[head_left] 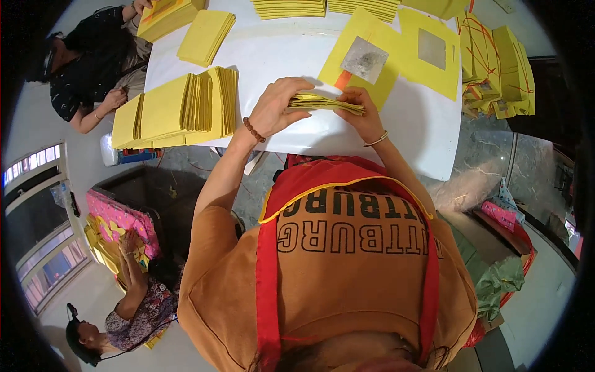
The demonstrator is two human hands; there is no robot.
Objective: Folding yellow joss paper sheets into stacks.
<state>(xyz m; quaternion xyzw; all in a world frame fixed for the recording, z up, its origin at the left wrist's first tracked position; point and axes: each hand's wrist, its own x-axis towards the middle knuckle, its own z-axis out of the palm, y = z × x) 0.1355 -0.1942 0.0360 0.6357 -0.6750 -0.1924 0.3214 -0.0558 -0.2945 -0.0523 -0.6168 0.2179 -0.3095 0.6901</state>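
Between my two hands a thin stack of yellow paper sheets [323, 103] stands nearly edge-on above the white table. My left hand [277, 104] grips its left end, fingers over the far side and thumb on the near side. At the right end, my right hand [362, 115] pinches the sheets. Just beyond lies a yellow sheet [387, 80] bearing a silver-grey square [365, 60] and an orange strip, partly hidden by my right hand. Another yellow sheet [447, 77] with a silver square lies to its right.
Rows of folded yellow paper [164, 111] stand at the table's left edge. More yellow stacks [207, 37] lie along the far side of the white table [273, 53]. Bundles tied with red string [496, 68] are beyond the right edge. Two other people work at the left.
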